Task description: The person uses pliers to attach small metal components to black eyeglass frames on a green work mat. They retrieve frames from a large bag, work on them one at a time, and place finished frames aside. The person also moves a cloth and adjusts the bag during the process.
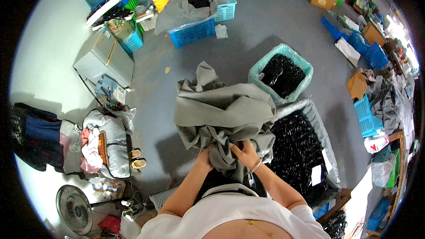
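A large bunched grey cloth [221, 106] hangs in loose folds in front of my body, held off the floor. My left hand [204, 160] grips its lower left edge, the fingers mostly hidden in the folds. My right hand [247, 156] is closed on the lower middle of the cloth, thumb lying over a gathered fold. To the right of the cloth is a wide grey-lined container [325, 132] full of small glossy black pieces [292, 146]. Beyond it stands a basket with a pale green liner [308, 67], also holding black pieces.
A blue crate [192, 33] with grey cloth and black pieces stands ahead. At the left are a small white fridge [106, 57], a chair with clothes [106, 141], sandals [138, 163] and a fan [74, 209]. Crates and cardboard boxes [322, 0] line the right side.
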`<action>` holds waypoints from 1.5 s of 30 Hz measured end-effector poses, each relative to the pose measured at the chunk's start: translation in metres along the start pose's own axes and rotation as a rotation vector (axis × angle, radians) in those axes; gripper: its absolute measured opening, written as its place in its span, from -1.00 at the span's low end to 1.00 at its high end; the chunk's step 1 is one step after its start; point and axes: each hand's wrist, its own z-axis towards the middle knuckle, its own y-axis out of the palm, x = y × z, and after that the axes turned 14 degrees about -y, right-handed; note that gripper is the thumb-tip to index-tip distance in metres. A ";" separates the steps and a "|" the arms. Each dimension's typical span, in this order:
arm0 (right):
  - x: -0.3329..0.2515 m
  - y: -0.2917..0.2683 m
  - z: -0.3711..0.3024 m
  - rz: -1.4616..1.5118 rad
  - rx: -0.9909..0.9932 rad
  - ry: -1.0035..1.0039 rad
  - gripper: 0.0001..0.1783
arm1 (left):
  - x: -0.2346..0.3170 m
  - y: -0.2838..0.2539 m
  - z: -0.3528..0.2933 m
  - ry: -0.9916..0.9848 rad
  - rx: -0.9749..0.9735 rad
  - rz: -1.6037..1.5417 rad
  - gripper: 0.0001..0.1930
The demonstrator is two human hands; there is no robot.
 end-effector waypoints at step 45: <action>0.323 -0.218 0.662 -0.142 0.762 0.768 -0.78 | 0.948 0.319 0.394 0.788 0.179 0.037 -0.60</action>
